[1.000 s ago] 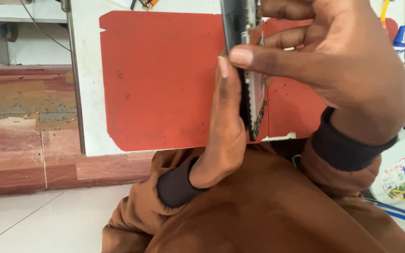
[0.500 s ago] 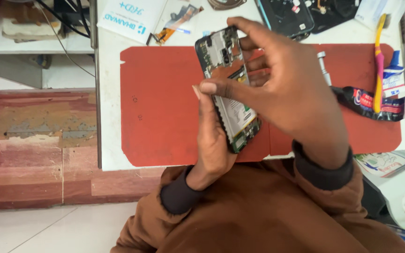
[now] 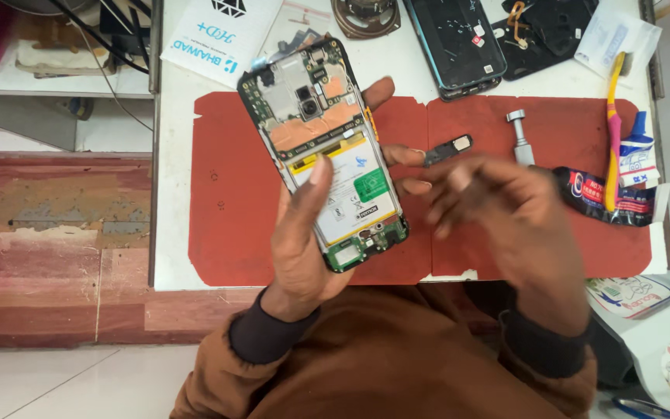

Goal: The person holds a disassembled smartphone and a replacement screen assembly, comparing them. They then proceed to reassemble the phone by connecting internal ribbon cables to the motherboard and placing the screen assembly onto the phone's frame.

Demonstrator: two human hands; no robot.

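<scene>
Opened smartphone with its back cover off [image 3: 327, 151], showing a green circuit board, copper-coloured shielding, a camera module and a pale battery with a green sticker, sits tilted in the left hand [image 3: 304, 256] above the red rubber mat [image 3: 226, 194] on the white worktop [image 3: 172, 155]. In the head view the left hand grasps the phone from below and behind: its thumb lies across the battery face, the palm cups the lower end, and fingers [image 3: 378, 89] wrap around the far side, their tips showing past the right edge. The right hand [image 3: 505, 209] hangs just beside the phone, blurred, with its fingers loosely spread and curled and nothing between them; its fingertips come near the phone's right edge, but whether they touch cannot be told.

On the mat behind the right hand lie a small dark rectangular phone part [image 3: 449, 147] and a short silver metal tool [image 3: 519, 138]. Further right lie a yellow and pink toothbrush [image 3: 614, 132], a squeezed dark adhesive tube [image 3: 606, 200] and a small blue-capped bottle [image 3: 637, 147]. At the far edge of the worktop rest a dark phone back cover [image 3: 459, 43], a round brown speaker [image 3: 366, 15] and a white packet [image 3: 219, 35].
</scene>
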